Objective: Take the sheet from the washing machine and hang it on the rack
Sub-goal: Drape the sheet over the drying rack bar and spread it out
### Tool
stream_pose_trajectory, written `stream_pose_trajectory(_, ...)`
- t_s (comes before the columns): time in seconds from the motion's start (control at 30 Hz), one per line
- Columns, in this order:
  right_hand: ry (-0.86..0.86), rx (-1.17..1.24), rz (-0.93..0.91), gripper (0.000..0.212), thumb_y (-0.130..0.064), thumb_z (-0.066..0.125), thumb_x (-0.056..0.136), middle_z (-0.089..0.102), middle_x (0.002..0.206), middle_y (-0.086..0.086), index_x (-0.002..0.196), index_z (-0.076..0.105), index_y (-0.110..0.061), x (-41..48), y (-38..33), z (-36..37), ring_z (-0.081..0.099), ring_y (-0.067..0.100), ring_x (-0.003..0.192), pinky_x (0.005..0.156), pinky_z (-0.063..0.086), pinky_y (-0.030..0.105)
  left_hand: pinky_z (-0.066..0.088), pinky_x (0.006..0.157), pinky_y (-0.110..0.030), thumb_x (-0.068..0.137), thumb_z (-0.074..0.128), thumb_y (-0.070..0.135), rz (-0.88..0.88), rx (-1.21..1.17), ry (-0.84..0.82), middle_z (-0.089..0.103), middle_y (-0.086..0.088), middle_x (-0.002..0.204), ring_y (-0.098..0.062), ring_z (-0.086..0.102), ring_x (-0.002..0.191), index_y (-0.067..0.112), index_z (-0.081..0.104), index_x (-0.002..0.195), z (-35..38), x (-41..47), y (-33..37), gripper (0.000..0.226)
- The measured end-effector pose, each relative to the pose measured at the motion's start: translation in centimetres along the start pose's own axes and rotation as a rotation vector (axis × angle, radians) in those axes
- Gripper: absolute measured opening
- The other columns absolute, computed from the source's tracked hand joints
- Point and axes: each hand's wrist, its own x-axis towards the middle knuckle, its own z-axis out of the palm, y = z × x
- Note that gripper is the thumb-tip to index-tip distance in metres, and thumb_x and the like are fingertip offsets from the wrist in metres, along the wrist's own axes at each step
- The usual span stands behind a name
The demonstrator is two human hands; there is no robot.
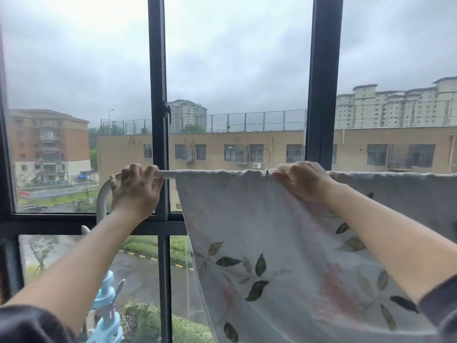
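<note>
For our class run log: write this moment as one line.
left hand: grips rack bar | right hand: pinches sheet | sheet: draped over bar

A dark metal window frame (158,95) filled the view, under a grey overcast sky (235,45). Outside stood a long tan building (247,144) with a rooftop fence (247,120), a brick apartment block (49,139) at left and pale high-rises (395,107) at right. Below lay a wet road (138,273) and green hedge (148,246). A blue plastic clip hanger (106,305) hung at lower left.
</note>
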Motion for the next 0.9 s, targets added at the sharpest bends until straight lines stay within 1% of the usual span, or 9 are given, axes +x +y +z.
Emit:
stream_pose_trajectory(0.07,0.059,0.118,0.076,0.042,-0.051,0.032,0.097,0.071,0.099,0.004,0.097,0.068,-0.028,0.5,-1.1,0.3,0.061,0.031,0.094,0.073,0.04,0.034,0.014,0.112,-0.061,0.099,0.031,0.043,-0.002,-0.017,0.002,0.041,-0.009,0.124,-0.03,0.035,0.126,0.023,0.043,0.122,0.0,-0.1,0.1,0.033)
stream_pose_trajectory(0.13,0.125,0.176,0.126,0.042,-0.049,0.036,0.096,0.071,0.089,0.005,0.088,0.068,-0.023,1.3,-2.5,0.5,0.062,0.031,0.088,0.071,0.043,0.033,0.013,0.112,-0.06,0.098,0.032,0.042,0.018,-0.017,0.006,0.041,-0.009,0.124,-0.03,0.034,0.126,0.023,0.043,0.122,0.0,-0.4,0.2,0.032)
stream_pose_trajectory(0.37,0.305,0.261,0.083,0.026,-0.032,0.046,0.094,0.07,0.084,0.009,0.087,0.069,-0.021,6.4,-10.7,0.2,0.061,0.031,0.078,0.062,0.03,0.029,0.01,0.114,-0.06,0.097,0.035,0.039,0.047,-0.06,0.06,0.039,-0.009,0.129,-0.029,0.03,0.131,0.024,0.041,0.128,0.6,-0.7,1.0,0.035)
stream_pose_trajectory(0.5,0.195,0.102,0.051,0.044,-0.046,0.032,0.099,0.071,0.092,0.008,0.099,0.069,-0.023,6.6,-13.5,2.8,0.063,0.03,0.087,0.067,0.032,0.031,0.012,0.114,-0.058,0.097,0.036,0.038,0.035,-0.059,0.092,0.039,-0.009,0.131,-0.029,0.03,0.131,0.024,0.042,0.129,0.6,-0.7,-0.6,0.036)
stream_pose_trajectory(0.6,0.191,0.009,0.062,0.049,-0.046,0.024,0.1,0.071,0.092,0.008,0.103,0.068,-0.023,6.1,-14.1,3.5,0.063,0.03,0.089,0.07,0.036,0.033,0.014,0.114,-0.057,0.096,0.038,0.034,0.054,-0.09,0.099,0.041,-0.008,0.132,-0.028,0.033,0.13,0.024,0.043,0.13,0.6,-0.6,-1.0,0.036)
stream_pose_trajectory(0.7,0.165,-0.01,0.074,0.052,-0.045,0.023,0.1,0.071,0.092,0.01,0.103,0.069,-0.021,6.0,-14.0,3.0,0.063,0.031,0.09,0.074,0.039,0.034,0.026,0.109,-0.055,0.089,0.048,0.024,0.03,-0.291,0.219,0.041,-0.008,0.134,-0.028,0.034,0.13,0.018,0.046,0.127,1.0,-1.8,-0.5,0.039)
stream_pose_trajectory(0.77,0.161,-0.022,0.078,0.052,-0.045,0.023,0.1,0.07,0.093,0.01,0.102,0.069,-0.02,5.7,-13.8,2.9,0.063,0.031,0.09,0.073,0.038,0.034,0.036,0.1,-0.051,0.085,0.055,0.02,-0.077,-0.444,0.318,0.043,-0.009,0.128,-0.028,0.039,0.123,0.012,0.046,0.123,1.9,-3.9,0.4,0.039)
stream_pose_trajectory(0.83,0.175,-0.029,0.088,0.052,-0.045,0.023,0.1,0.071,0.093,0.01,0.103,0.069,-0.021,5.6,-13.8,2.9,0.063,0.031,0.091,0.075,0.039,0.034,0.042,0.086,-0.042,0.089,0.057,0.026,-0.165,-0.592,0.167,0.049,-0.007,0.114,-0.024,0.048,0.106,0.011,0.044,0.116,3.3,-6.2,1.8,0.033)
stream_pose_trajectory(0.9,0.167,-0.027,0.103,0.052,-0.046,0.023,0.1,0.071,0.094,0.01,0.104,0.069,-0.022,5.7,-13.8,3.0,0.063,0.031,0.092,0.076,0.04,0.034,0.041,0.068,-0.032,0.094,0.053,0.03,-0.233,-0.741,-0.135,0.057,-0.003,0.088,-0.023,0.054,0.085,0.014,0.051,0.093,4.8,-7.3,3.0,0.016)
